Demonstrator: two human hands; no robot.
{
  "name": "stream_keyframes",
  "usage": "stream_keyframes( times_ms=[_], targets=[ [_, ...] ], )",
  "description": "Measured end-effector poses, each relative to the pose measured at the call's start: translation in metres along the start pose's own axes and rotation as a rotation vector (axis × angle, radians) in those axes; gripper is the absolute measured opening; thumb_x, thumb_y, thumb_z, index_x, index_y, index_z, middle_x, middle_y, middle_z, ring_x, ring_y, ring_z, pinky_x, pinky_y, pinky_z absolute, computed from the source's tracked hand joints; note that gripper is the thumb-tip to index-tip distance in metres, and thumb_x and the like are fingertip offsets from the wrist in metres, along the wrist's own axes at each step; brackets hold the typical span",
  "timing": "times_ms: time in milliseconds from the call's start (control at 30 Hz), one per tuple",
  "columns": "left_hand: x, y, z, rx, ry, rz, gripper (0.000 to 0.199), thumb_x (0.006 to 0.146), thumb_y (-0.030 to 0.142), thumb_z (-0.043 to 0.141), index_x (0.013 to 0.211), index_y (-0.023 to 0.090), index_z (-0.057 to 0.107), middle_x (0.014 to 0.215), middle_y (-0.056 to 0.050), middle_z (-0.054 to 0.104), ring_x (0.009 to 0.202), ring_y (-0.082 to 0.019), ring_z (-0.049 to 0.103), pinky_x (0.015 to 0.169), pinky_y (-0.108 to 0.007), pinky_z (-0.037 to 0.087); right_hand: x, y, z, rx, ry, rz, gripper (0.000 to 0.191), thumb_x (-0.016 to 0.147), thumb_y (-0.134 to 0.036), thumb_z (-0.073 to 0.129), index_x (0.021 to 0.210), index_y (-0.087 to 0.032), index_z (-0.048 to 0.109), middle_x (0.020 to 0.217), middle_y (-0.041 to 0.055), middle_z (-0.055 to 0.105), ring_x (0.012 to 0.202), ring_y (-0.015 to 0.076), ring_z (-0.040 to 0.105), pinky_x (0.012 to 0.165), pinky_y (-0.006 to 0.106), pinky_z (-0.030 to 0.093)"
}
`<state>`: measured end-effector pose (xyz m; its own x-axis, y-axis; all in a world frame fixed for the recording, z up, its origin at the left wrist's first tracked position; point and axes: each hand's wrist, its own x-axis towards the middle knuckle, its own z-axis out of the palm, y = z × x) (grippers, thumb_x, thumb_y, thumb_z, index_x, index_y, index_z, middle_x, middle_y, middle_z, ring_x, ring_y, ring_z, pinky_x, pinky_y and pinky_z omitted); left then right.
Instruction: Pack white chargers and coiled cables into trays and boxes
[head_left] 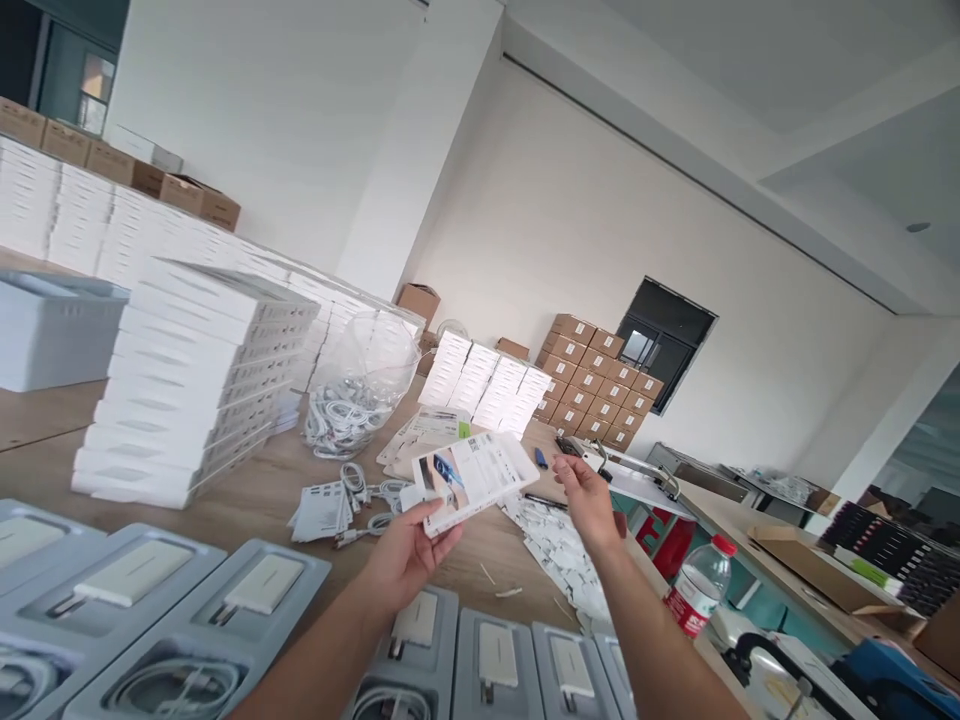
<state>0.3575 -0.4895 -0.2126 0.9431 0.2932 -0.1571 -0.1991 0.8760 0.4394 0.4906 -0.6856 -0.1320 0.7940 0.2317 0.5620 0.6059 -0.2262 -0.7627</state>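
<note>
My left hand is closed on the near end of a flat white printed box with a picture on its face, held tilted above the table. To the right of the box and apart from it is my right hand. Its thumb and fingertips are pinched together; anything between them is too small to make out. Below my arms lie grey trays, each with a white power bank and several with a coiled white cable. Beneath my right hand spreads a heap of small white papers.
A tall stack of white boxes stands at left, beside a clear bag of cables. Folded leaflets and loose cables lie mid-table. A red-capped bottle stands at right. Cartons are piled by the far wall.
</note>
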Motion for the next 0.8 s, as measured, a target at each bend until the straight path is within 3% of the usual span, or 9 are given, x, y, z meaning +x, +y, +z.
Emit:
stream_keyframes(
  times_ms=[100,167,267,333,467,533,633,800],
  targets=[
    [-0.001,0.0,0.001,-0.006,-0.062,0.028,0.032,0.083,0.006,0.063,0.114,0.014,0.064,0.1,-0.01,0.077,0.079,-0.02,0.075,0.068,-0.03,0.063,-0.02,0.005,-0.016,-0.057,-0.25,0.067,0.043,0.062,-0.056,0.077,0.084,-0.019,0.076,0.087,0.0076,0.077,0.084,0.0282,0.068,0.085,0.045,0.051],
    [0.0,-0.002,0.002,-0.012,-0.087,0.038,0.035,0.081,0.004,0.063,0.114,0.017,0.064,0.101,-0.008,0.077,0.08,-0.019,0.074,0.069,-0.03,0.063,-0.042,0.004,-0.024,-0.152,-0.549,0.099,0.046,0.059,-0.043,0.082,0.099,-0.023,0.077,0.108,0.0082,0.075,0.102,0.0309,0.067,0.097,0.047,0.048],
    [0.002,-0.004,0.001,-0.007,-0.091,0.031,0.037,0.079,0.002,0.064,0.113,0.018,0.065,0.101,-0.007,0.077,0.077,-0.017,0.073,0.066,-0.027,0.061,-0.08,0.0,-0.027,-0.357,-0.971,0.122,0.085,0.055,-0.032,0.083,0.136,-0.03,0.057,0.145,0.0084,0.054,0.134,0.032,0.048,0.112,0.046,0.035],
    [0.003,-0.006,-0.001,0.003,-0.086,0.029,0.037,0.079,0.002,0.065,0.113,0.017,0.065,0.103,-0.008,0.076,0.078,-0.017,0.073,0.066,-0.026,0.061,-0.101,0.002,-0.023,-0.465,-1.097,0.112,0.103,0.05,-0.028,0.083,0.145,-0.031,0.044,0.153,0.0098,0.044,0.141,0.0338,0.038,0.116,0.047,0.03],
    [0.003,-0.006,-0.002,0.046,-0.1,0.05,0.038,0.08,0.004,0.068,0.114,0.018,0.065,0.111,-0.009,0.075,0.09,-0.02,0.073,0.074,-0.03,0.062,-0.122,0.012,-0.014,-0.559,-1.138,0.085,0.121,0.044,-0.025,0.08,0.153,-0.027,0.028,0.158,0.0143,0.035,0.145,0.04,0.028,0.118,0.053,0.022],
    [0.003,-0.005,-0.001,0.065,-0.095,0.049,0.034,0.081,0.005,0.067,0.113,0.018,0.065,0.112,-0.01,0.074,0.092,-0.02,0.073,0.076,-0.032,0.063,-0.124,0.013,-0.013,-0.562,-1.114,0.07,0.12,0.044,-0.022,0.08,0.153,-0.022,0.028,0.155,0.0172,0.038,0.143,0.0413,0.029,0.118,0.054,0.022],
    [0.003,-0.003,0.0,0.053,-0.057,0.04,0.026,0.085,0.008,0.064,0.11,0.016,0.066,0.11,-0.01,0.075,0.092,-0.021,0.073,0.078,-0.034,0.063,-0.117,0.006,-0.021,-0.467,-0.985,0.051,0.109,0.048,-0.019,0.078,0.15,-0.023,0.037,0.149,0.0162,0.045,0.139,0.0386,0.036,0.118,0.053,0.024],
    [0.005,-0.001,-0.001,0.043,0.032,0.102,0.026,0.085,0.007,0.063,0.108,0.017,0.067,0.1,-0.007,0.077,0.081,-0.017,0.074,0.073,-0.03,0.063,-0.084,-0.008,-0.058,-0.232,-0.675,0.072,0.075,0.064,-0.019,0.071,0.137,-0.031,0.056,0.143,0.0086,0.053,0.132,0.0313,0.048,0.114,0.051,0.034]
  ],
)
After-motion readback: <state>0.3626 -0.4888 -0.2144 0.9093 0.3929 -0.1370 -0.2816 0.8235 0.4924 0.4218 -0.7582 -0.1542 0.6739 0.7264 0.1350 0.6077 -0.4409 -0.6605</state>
